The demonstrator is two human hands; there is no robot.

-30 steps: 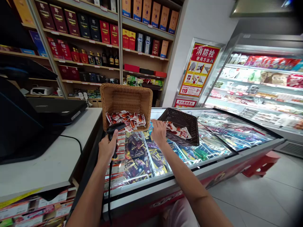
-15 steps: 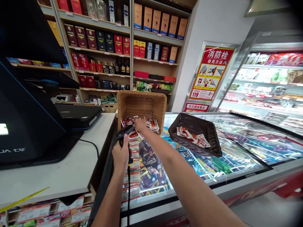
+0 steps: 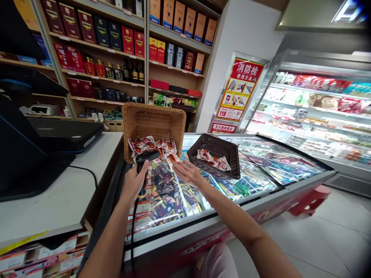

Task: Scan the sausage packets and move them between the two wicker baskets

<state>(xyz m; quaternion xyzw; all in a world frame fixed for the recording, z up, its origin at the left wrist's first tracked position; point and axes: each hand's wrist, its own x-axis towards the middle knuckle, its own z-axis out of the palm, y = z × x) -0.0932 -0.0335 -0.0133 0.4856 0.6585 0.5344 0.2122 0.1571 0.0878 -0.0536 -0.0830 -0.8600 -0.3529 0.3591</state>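
My left hand [image 3: 133, 180] is wrapped round the handle of a black barcode scanner [image 3: 147, 156], whose cable hangs down over the freezer edge. Between the fingers of my right hand [image 3: 187, 172] is a small red-and-white snack packet [image 3: 171, 157], just right of the scanner head. A tan wicker basket [image 3: 155, 109] lies tipped towards me behind both hands, with several similar packets [image 3: 149, 143] in its lower part. To the right, a dark brown basket [image 3: 233, 156] holds several more packets [image 3: 213, 159].
Both baskets rest on a glass-topped chest freezer [image 3: 203, 216] full of packaged goods. A white counter [image 3: 58, 185] with a black checkout machine [image 3: 20, 154] stands at left. Behind are shelves of boxed bottles [image 3: 107, 33]. A red stool [image 3: 309, 200] is on the floor at right.
My right hand has come out of the tan basket towards me with a packet in its fingers. The left hand still holds the scanner. The view has shifted to the right.
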